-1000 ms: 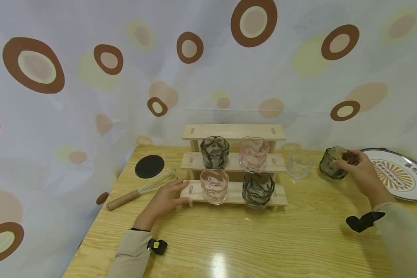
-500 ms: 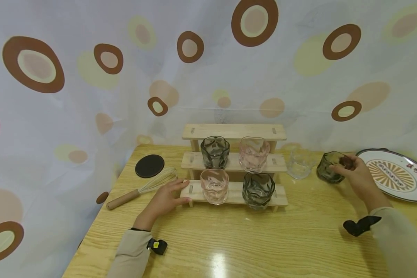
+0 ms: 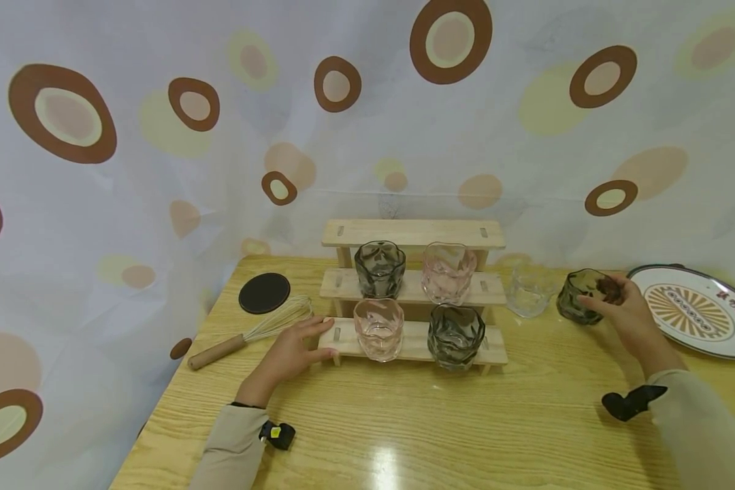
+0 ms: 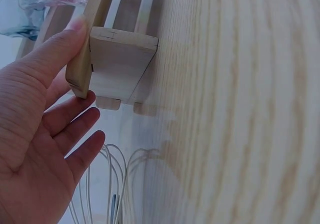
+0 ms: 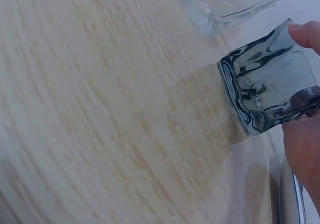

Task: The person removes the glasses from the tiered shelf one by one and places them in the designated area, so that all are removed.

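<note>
Right hand [image 3: 626, 314] grips the dark glass [image 3: 578, 297], thumb and fingers curled round its rim, and the glass stands on the table [image 3: 527, 422] between the clear glass [image 3: 529, 290] and the plate [image 3: 698, 309]. Left hand [image 3: 288, 354] rests flat, fingers straight and relaxed, with the thumb against the left end of the wooden rack [image 3: 412, 286]; the whisk [image 3: 251, 333] lies just beside it.
</note>
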The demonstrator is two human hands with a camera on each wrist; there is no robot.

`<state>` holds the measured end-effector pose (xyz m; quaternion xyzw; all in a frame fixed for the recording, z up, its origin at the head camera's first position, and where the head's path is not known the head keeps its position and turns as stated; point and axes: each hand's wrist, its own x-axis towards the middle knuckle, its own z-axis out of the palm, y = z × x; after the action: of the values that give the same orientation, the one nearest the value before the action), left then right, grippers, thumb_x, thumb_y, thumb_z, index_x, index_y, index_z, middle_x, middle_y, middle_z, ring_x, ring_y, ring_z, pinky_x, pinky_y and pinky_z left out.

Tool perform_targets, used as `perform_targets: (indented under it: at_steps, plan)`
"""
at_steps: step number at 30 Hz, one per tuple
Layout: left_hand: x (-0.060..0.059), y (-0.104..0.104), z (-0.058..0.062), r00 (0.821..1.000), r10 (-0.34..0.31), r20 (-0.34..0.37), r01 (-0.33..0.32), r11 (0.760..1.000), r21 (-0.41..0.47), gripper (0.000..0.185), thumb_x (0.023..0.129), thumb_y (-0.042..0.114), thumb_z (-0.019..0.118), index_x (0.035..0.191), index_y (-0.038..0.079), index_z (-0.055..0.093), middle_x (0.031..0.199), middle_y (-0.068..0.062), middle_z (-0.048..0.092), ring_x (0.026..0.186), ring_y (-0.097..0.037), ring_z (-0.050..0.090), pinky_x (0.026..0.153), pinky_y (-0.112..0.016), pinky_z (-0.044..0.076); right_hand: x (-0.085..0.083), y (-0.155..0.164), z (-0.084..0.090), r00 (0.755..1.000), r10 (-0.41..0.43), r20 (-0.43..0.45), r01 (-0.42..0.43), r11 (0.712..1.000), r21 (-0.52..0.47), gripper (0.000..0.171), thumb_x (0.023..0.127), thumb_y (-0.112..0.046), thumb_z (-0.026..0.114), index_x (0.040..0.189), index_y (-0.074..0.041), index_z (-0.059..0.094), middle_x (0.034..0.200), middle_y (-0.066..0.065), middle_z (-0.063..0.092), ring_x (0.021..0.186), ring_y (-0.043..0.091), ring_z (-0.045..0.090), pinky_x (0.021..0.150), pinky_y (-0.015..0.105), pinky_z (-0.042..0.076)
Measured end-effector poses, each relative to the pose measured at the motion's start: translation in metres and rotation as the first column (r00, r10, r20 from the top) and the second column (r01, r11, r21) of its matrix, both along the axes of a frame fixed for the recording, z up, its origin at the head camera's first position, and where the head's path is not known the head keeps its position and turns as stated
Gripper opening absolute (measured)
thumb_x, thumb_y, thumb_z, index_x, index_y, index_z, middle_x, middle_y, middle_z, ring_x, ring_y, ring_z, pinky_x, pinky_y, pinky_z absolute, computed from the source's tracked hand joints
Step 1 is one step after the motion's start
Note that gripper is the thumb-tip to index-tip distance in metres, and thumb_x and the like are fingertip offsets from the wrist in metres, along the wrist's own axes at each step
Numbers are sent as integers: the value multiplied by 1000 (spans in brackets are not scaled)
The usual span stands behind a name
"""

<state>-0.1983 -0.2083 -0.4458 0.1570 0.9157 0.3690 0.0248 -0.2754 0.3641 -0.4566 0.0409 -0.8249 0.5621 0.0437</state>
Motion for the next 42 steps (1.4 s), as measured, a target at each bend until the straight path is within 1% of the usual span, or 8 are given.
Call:
perform_targets:
  at_steps: [9, 14, 19, 21, 24, 30, 36, 42]
  plan:
    - [0, -1, 0, 1000, -13, 0, 13, 1000, -4, 64, 81, 31, 74, 137, 9, 52, 145, -20, 39, 135, -40, 32, 106, -56, 31, 2, -1, 2, 1000, -8, -3, 8, 996, 84, 59, 95, -22, 60, 142, -8, 27, 118, -13, 36, 103, 2, 38, 74, 9, 38]
    - [0, -2, 0, 1000, -18, 9, 18, 1000, -9, 65, 82, 32, 73, 138, 9, 51, 145, -21, 38, 136, -40, 31, 106, -56, 31, 4, -2, 5, 999, -7, 31, 3, 990, 138, 79, 96, -26, 58, 151, 0, 8, 136, 8, 32, 120, 16, 33, 78, 12, 35]
    - [1, -1, 0, 1000, -15, 11, 15, 1000, -14, 65, 82, 33, 73, 138, 10, 50, 146, -20, 38, 136, -40, 31, 106, -56, 31, 9, -2, 12, 1000, 18, -4, -17, 993, 121, 56, 97, -22, 57, 141, -11, 25, 121, 9, 34, 108, 12, 35, 74, 14, 36]
    - [1, -1, 1, 1000, -13, 10, 13, 1000, -14, 65, 82, 33, 73, 138, 10, 50, 146, -20, 38, 135, -40, 31, 106, -56, 31, 12, -2, 17, 1000, 21, 1, -21, 994, 106, 59, 97, -23, 56, 144, -14, 21, 131, 16, 32, 120, 15, 34, 85, 12, 37]
    - [2, -1, 1, 1000, -11, 0, 11, 1000, -17, 65, 82, 33, 73, 138, 9, 51, 145, -21, 39, 134, -41, 32, 105, -57, 31, 15, -2, 25, 1000, 13, 19, -15, 995, 101, 79, 98, -26, 54, 153, -10, -1, 154, 21, 10, 143, 23, 11, 111, 17, 19]
    - [1, 0, 1, 1000, -16, -5, 16, 1000, -19, 64, 82, 32, 73, 138, 8, 51, 145, -21, 39, 134, -42, 32, 105, -57, 31, 17, -4, 42, 999, 31, 11, -32, 993, 113, 82, 99, -25, 53, 152, -10, -7, 158, 16, 0, 145, 25, -1, 115, 22, 6]
    - [2, 0, 2, 1000, -13, 10, 13, 1000, -9, 64, 82, 31, 73, 138, 9, 50, 146, -19, 38, 136, -40, 31, 106, -56, 30, 20, -14, 62, 998, 69, 5, -69, 986, 149, 79, 99, -24, 53, 153, -11, -3, 158, 15, 4, 145, 25, 3, 114, 18, 10]
    - [1, 0, 1, 1000, -16, -1, 16, 1000, 3, 63, 82, 29, 74, 137, 8, 51, 145, -20, 40, 135, -39, 32, 107, -55, 30, 23, -39, 80, 987, 147, -62, -135, 977, 164, 72, 98, -18, 54, 153, -10, 8, 151, 12, 22, 140, 17, 23, 100, 7, 29]
